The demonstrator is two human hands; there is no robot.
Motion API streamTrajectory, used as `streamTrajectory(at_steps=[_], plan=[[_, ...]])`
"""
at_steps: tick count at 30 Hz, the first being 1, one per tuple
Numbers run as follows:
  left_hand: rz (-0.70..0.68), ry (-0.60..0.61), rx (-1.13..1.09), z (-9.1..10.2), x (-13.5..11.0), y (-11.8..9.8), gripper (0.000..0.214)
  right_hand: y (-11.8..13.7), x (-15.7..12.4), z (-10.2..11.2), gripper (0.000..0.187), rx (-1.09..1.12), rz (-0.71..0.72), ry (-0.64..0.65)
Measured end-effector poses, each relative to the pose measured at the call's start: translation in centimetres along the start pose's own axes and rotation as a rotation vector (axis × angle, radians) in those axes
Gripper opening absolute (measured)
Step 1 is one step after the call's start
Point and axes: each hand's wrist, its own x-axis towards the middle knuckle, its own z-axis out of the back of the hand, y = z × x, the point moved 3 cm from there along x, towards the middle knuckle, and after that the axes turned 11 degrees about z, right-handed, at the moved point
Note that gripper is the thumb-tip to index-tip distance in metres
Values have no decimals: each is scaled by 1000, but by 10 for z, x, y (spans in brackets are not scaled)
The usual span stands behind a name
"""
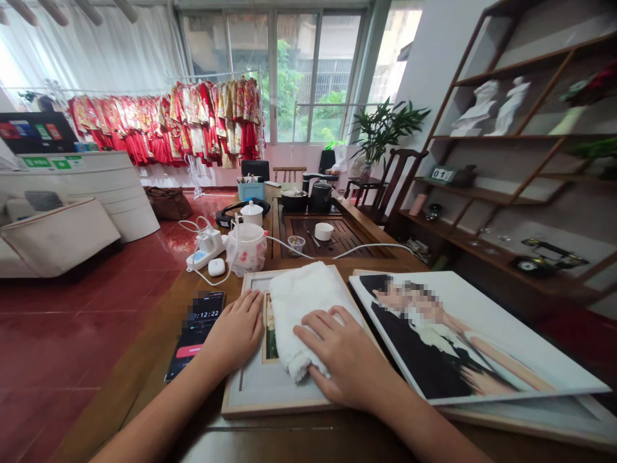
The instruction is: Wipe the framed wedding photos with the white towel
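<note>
Pressing a white towel [301,315] onto a picture frame [255,389] under the flat, open right hand [344,357]. Open left hand [236,331] lying on the frame just beside the towel, gripping nothing.

Two hands [234,332] [342,360]; one towel [303,315]; one phone [195,334].

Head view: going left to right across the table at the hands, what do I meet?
Phone → left hand → towel → right hand → portrait
</note>
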Motion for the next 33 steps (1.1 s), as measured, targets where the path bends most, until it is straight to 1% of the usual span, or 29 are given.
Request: streamTrajectory(at_steps=[2, 4, 9, 11, 13, 17, 19, 21, 27, 30, 33], plan=[[6, 5, -7, 1, -1, 0, 48, 0, 0, 1, 38, -7, -18, -3], [6, 9, -4, 2, 0, -1, 48, 1, -1, 1, 38, -8, 8, 8], [1, 7, 17, 0, 4, -3, 44, 3, -2, -2, 41, 16, 189, 44], [-9, 3, 12, -1, 4, -3, 43, 3, -2, -3, 42, 22, 211, 41], [-14, -1, 7, -2, 4, -2, 43, 2, -1, -3, 41, 22, 174, 36], [2, -2, 3, -4, 2, 2, 47, -2, 1, -3, 37, -11, 19, 12], [4, -4, -6, -5, 2, 3, 48, -3, 1, -4, 37, -24, -15, 4], [2, -14, -18, -5, 2, 3, 47, -3, 2, -4, 38, -27, 4, 11], [-21, -15, -7, -1, 2, 0, 44, 4, 0, 0, 41, 55, 160, 33], [-28, -26, -12, -1, 1, 0, 42, 3, 0, -1, 42, 65, 140, 27], [-12, -29, -19, -3, 2, 1, 45, -1, 1, -3, 40, 14, 48, 14]])
